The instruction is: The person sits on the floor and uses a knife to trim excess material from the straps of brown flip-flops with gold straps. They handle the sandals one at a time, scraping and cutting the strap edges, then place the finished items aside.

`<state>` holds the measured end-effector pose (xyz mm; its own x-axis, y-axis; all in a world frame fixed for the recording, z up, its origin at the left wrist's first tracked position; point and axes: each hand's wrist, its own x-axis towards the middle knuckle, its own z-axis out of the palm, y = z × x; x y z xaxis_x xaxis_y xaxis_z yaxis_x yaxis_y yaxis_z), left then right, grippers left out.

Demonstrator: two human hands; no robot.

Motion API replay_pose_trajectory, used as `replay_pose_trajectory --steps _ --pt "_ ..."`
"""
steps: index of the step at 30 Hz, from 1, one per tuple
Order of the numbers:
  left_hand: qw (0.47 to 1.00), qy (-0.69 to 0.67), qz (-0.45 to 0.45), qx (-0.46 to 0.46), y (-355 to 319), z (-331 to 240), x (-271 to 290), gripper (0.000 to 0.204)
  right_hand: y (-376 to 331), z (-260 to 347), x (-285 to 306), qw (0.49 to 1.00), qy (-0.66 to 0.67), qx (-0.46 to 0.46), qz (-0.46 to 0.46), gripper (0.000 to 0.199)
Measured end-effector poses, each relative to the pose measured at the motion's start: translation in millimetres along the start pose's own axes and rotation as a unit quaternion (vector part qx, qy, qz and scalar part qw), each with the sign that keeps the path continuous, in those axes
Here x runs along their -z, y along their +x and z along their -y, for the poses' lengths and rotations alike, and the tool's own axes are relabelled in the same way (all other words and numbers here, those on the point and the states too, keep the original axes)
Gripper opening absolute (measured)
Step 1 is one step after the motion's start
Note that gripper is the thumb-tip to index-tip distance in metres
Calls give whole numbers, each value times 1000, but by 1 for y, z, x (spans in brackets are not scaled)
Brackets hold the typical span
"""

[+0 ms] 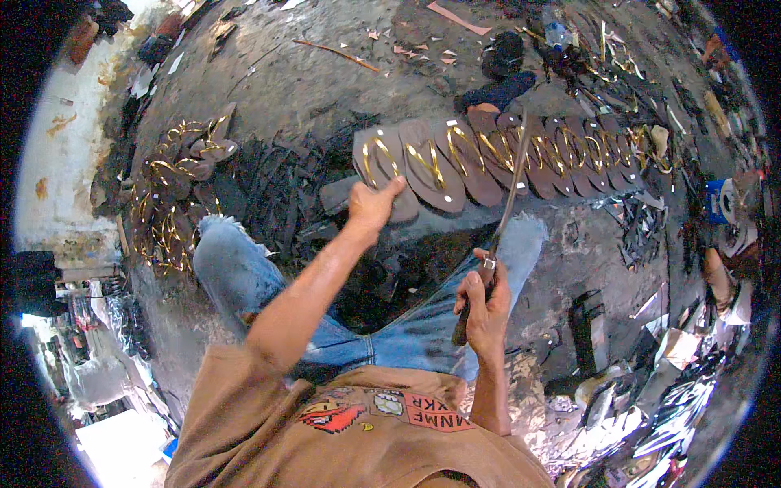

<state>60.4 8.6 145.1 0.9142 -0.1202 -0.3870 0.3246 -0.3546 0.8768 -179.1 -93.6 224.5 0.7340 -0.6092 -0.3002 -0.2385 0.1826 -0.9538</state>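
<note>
A row of brown flip-flops (491, 163) with golden straps lies side by side across a flat board in front of me. My left hand (373, 210) is at the leftmost flip-flop (376, 154), its thumb on the near part of the sole; the other fingers are mostly hidden, seemingly curled round the edge. A knife (514, 183) with a long, slim blade and a dark handle is in my right hand (486, 309). Its fingers wrap the handle above my right thigh. The blade slants up and away, its tip passing over the row.
Another pile of gold-strapped flip-flops (175, 191) lies at the left. Dark offcuts (285, 187) heap between that pile and the row. More scraps (643, 228) lie at the right end. A blue-and-white can (717, 202) stands far right. A dark-covered foot (503, 91) shows beyond the row.
</note>
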Motion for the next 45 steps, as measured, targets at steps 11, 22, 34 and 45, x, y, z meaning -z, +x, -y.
replay_pose_trajectory --steps 11,22,34,45 --pt "971 -98 113 185 -22 -64 93 47 -89 -15 -19 949 -229 -139 165 47" --pt "986 -53 108 116 -30 -53 92 49 29 -6 -86 953 -226 -91 181 51" --pt "973 -119 88 178 -29 -45 90 52 94 -133 -124 869 -392 228 197 39" --pt "964 -152 112 188 -26 -43 94 52 129 -146 -165 876 -385 279 82 33"
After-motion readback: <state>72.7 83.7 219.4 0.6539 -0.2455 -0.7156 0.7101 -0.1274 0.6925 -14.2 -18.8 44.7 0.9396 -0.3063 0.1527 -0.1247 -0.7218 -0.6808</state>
